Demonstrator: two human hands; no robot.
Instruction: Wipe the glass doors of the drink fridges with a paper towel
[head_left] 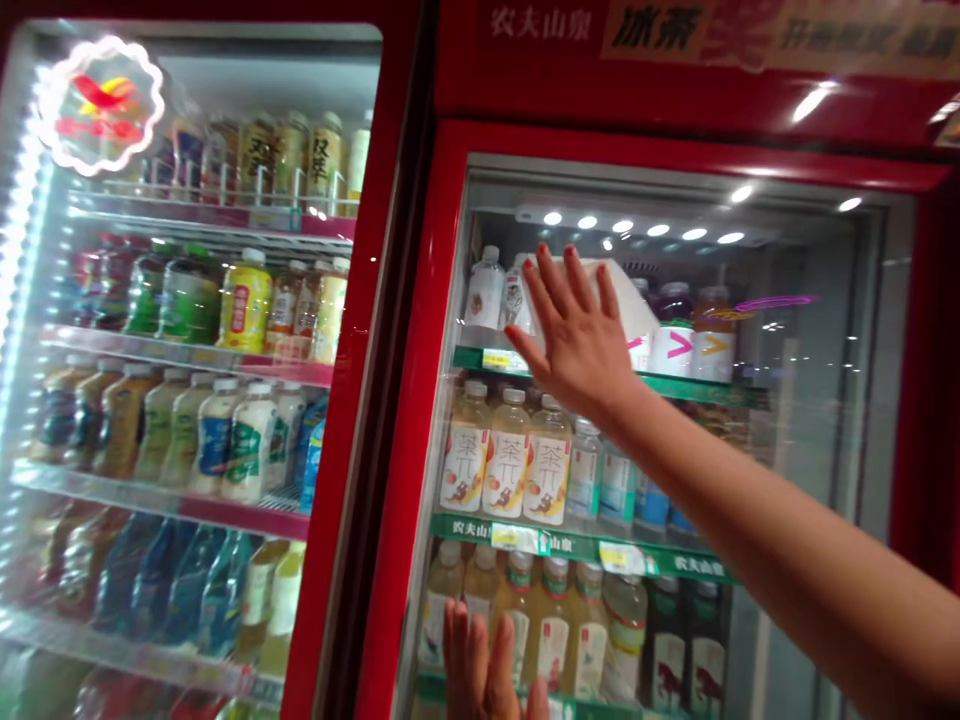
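My right hand (581, 330) reaches in from the right and lies flat with fingers spread over a white cloth (630, 300). It holds the cloth against the glass door (817, 450) of a red drinks fridge, at the height of the upper shelf. Part of the cloth is hidden behind the fingers and palm. Low in the picture, my left hand (484, 665) is raised with fingers up and apart, with nothing seen in it. It is in front of the lower glass; whether it touches, I cannot tell. Its wrist is out of view.
Behind the glass stand rows of bottled drinks (510, 455) on green-edged shelves (480, 530). To the left is a second lit fridge (330, 500) with several shelves of bottles and a round lit sign (101, 105). A red frame (405, 480) surrounds the right door.
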